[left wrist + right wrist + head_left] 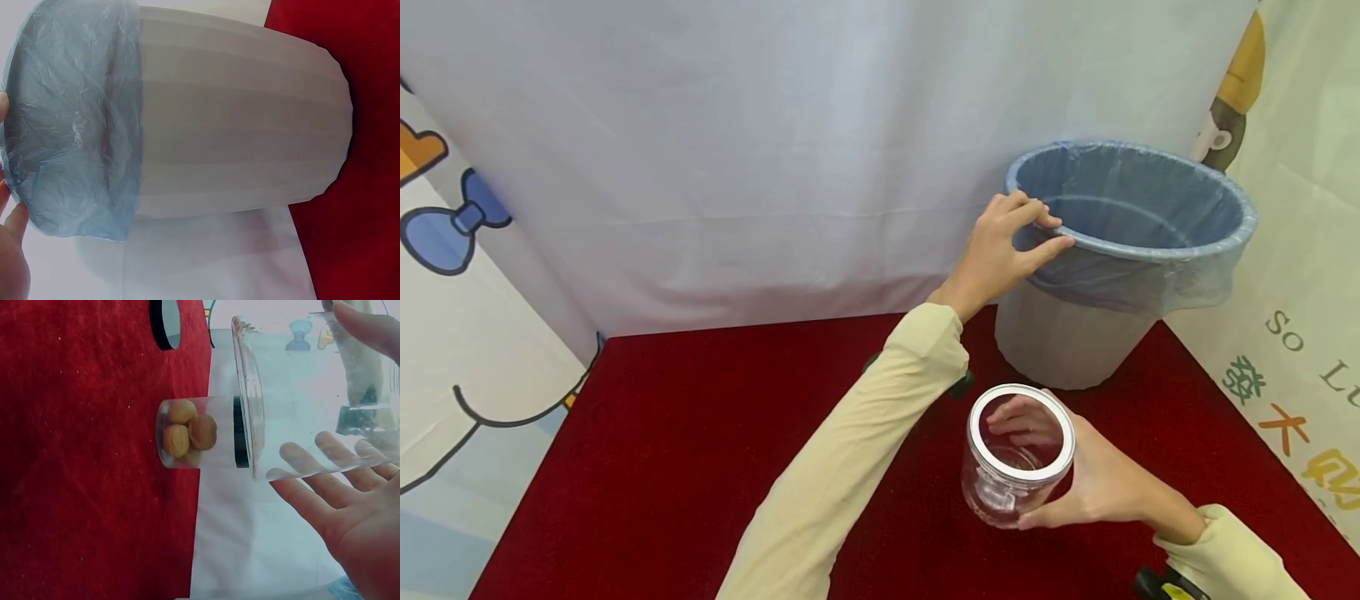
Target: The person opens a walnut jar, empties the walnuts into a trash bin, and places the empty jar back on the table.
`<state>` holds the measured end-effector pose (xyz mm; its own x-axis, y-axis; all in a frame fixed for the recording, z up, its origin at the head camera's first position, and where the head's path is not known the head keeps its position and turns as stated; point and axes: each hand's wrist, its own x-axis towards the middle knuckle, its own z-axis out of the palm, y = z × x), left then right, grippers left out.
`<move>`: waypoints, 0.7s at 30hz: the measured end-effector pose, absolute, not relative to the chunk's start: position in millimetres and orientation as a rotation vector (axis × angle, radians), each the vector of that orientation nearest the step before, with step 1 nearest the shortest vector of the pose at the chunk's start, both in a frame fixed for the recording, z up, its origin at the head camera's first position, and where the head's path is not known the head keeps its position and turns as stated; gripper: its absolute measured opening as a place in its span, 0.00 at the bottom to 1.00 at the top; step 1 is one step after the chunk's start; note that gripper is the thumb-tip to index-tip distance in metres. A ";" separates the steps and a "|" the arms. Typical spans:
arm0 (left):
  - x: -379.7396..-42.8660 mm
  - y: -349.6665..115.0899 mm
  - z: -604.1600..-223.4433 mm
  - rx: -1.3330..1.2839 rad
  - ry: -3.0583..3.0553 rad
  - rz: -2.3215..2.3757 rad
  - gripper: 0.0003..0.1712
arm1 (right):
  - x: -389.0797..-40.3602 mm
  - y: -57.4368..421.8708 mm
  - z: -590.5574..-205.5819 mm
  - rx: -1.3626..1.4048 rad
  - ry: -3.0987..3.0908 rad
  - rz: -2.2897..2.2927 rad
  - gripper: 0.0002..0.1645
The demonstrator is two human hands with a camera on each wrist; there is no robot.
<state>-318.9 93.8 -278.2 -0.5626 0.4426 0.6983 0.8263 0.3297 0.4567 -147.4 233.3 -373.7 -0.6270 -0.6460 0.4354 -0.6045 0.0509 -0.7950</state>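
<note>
Pale, softly creased fabric [775, 167] hangs behind a tabletop [715, 433] covered in deep red cloth. Just in front of us, toward the right part of the tabletop, our right hand [1101, 479] holds a clear, round-walled jar [996, 493] topped by a white ring [1026, 474]. We grip it from the side, thumb on the near wall and fingers spread along the opposite one, and the right wrist view shows its base raised off the cloth. Small brown specks cling near its lower edge.

Farther away, our left hand [1000, 242] pinches the near left part of the rim of a white, fluted bin [1060, 342] between thumb and fingers. Thin, translucent blue plastic liner [78, 137] folds over that rim and drapes down the outside. We see the bin upright at the far right corner of the tabletop.

Beyond the jar, in the right wrist view, stands a clear cylindrical container [225, 434] with a black lid [240, 447] and rounded brown pieces [203, 432] inside. Near it lies a black-edged, pale disc [165, 325], cut by the frame. Cream sleeves [835, 467] cover our forearms. On the left side hangs a cartoon print [467, 218] with a blue bow; on the right, a cream sheet [1300, 250] bears printed lettering and characters.
</note>
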 end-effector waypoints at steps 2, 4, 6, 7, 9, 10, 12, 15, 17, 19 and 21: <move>-318.5 93.6 -277.3 -1.105 -2.177 -1.124 0.11 | -148.0 231.0 -376.2 -1.333 2.247 -1.657 0.56; -317.9 93.5 -277.0 -1.107 -2.182 -1.119 0.11 | -148.3 228.4 -377.7 -1.324 2.255 -1.644 0.56; -317.7 93.5 -276.6 -1.110 -2.185 -1.118 0.11 | -147.7 225.1 -377.0 -1.308 2.262 -1.631 0.56; -317.7 92.9 -276.6 -1.111 -2.186 -1.117 0.11 | -147.3 222.5 -375.5 -1.308 2.252 -1.633 0.55; -317.7 91.8 -276.6 -1.113 -2.190 -1.116 0.12 | -148.3 219.1 -378.6 -1.303 2.253 -1.624 0.56; -317.7 91.4 -276.6 -1.114 -2.192 -1.113 0.12 | -148.9 217.6 -380.3 -1.303 2.248 -1.623 0.55; -317.3 90.4 -276.1 -1.107 -2.211 -1.110 0.12 | -149.9 215.4 -384.7 -1.298 2.248 -1.613 0.56; -316.4 89.6 -275.6 -1.102 -2.230 -1.114 0.12 | -152.0 213.2 -393.5 -1.287 2.241 -1.593 0.57; -315.8 89.8 -275.1 -1.097 -2.243 -1.116 0.13 | -152.1 211.2 -395.8 -1.282 2.238 -1.586 0.57; -315.5 90.3 -274.8 -1.097 -2.252 -1.113 0.13 | -153.0 208.9 -398.5 -1.293 2.229 -1.584 0.57; -315.3 90.4 -274.8 -1.097 -2.255 -1.107 0.13 | -154.3 206.7 -401.8 -1.307 2.216 -1.590 0.57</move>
<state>-315.3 90.4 -274.8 -0.6131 0.4746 0.6315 0.7899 0.3792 0.4819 -154.3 206.7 -401.8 -0.6210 -0.6925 0.3671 -0.5694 0.0767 -0.8185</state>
